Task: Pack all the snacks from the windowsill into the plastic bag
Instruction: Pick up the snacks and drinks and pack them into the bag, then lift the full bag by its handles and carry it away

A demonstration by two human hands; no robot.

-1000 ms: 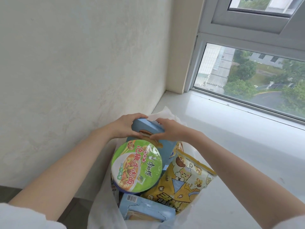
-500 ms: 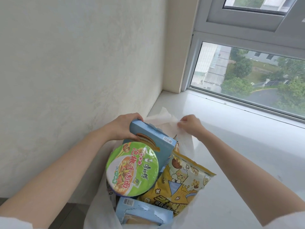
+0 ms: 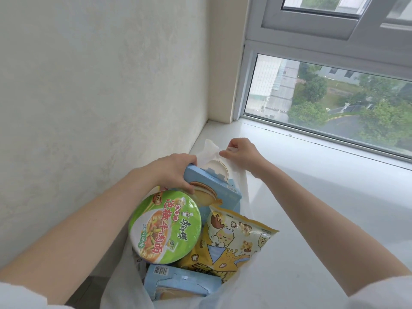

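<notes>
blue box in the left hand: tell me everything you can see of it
The blue box looks like light-blue cardboard, printed with a round sandwich biscuit; a barcode label sits at its right edge. It lies tilted at the far end of the white plastic bag, above the noodle cup and popcorn bag. The left hand grips its near-left corner. The bag's film, pinched by the right hand, drapes over its far end. Lower half hidden.

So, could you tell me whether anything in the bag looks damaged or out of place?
Yes: the blue box nearest the camera looks torn open along its front, with a ragged edge. The noodle bowl lies tilted on its side atop the pile, and the popcorn bag sticks out over the plastic bag's edge.
</notes>
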